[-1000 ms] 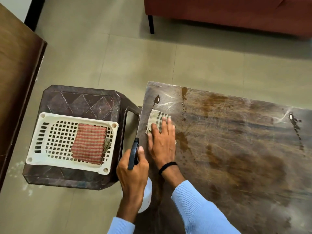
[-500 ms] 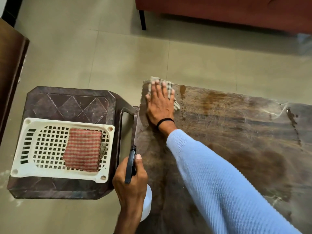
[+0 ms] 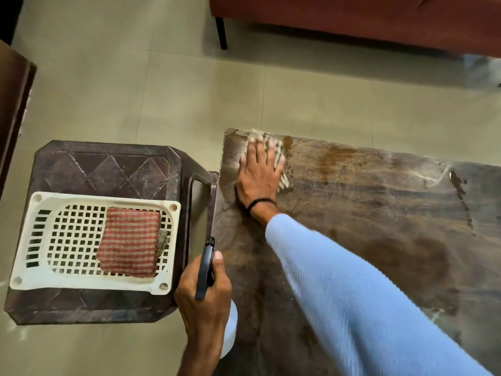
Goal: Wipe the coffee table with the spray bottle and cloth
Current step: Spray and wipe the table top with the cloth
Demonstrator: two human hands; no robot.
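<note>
Nearest, at the near-left edge of the coffee table (image 3: 379,240), the left hand (image 3: 203,302) is curled tight round the spray bottle (image 3: 204,270). Fingers wrap the neck and the thumb lies up alongside the black spray head, which points away along the table's left edge. The bottle's white body shows below the hand, just off that edge; can't tell if it touches the table.

A pale blue sleeve (image 3: 366,308) runs diag. over the table's near-left part toward the far-left corner, w/ a black wristband (image 3: 260,203) at its end.

Just beside the table's left edge stands a dark brown plastic stool (image 3: 108,166). On it sits a white lattice basket (image 3: 95,198) holding a folded red-checked cloth (image 3: 128,242).

At the table's far-left corner the right hand (image 3: 259,175) lies flat, fingers straight & slightly spread, pressing the cloth (image 3: 278,147) onto the top. The cloth, pale w/ dark checks, peeks out past the fingertips & at the hand's right side.

Right of the hand, brown stains & pale streaks mark the tabletop.

Beyond the table, across grey-green floor tiles (image 3: 162,90), is a red sofa (image 3: 352,17) w/ a black leg.
</note>
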